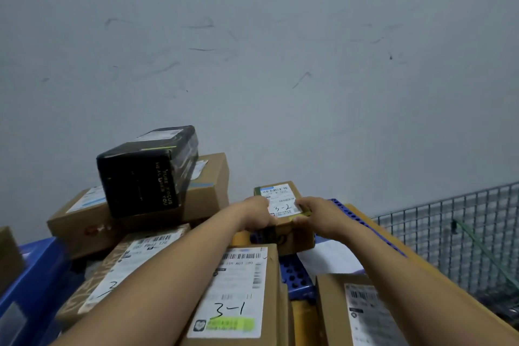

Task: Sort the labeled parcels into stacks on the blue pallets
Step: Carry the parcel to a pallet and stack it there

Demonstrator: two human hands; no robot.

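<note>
A small cardboard parcel (283, 199) with a white label marked 3-2 sits at the far side of the blue pallet (295, 275), near the wall. My left hand (259, 213) grips its left edge and my right hand (316, 212) grips its right edge. Closer to me lies a larger parcel (238, 295) labelled 3-1. Left of it another labelled parcel (132, 270) lies at an angle under my left forearm. At the lower right, a third labelled parcel (362, 314) is partly cut off by the frame.
A black box (146, 171) sits tilted on top of two stacked brown cartons (205, 194) at the back left. A blue bin (31, 275) stands at the left. A wire mesh cage (463, 233) is on the right. A scuffed grey wall is straight ahead.
</note>
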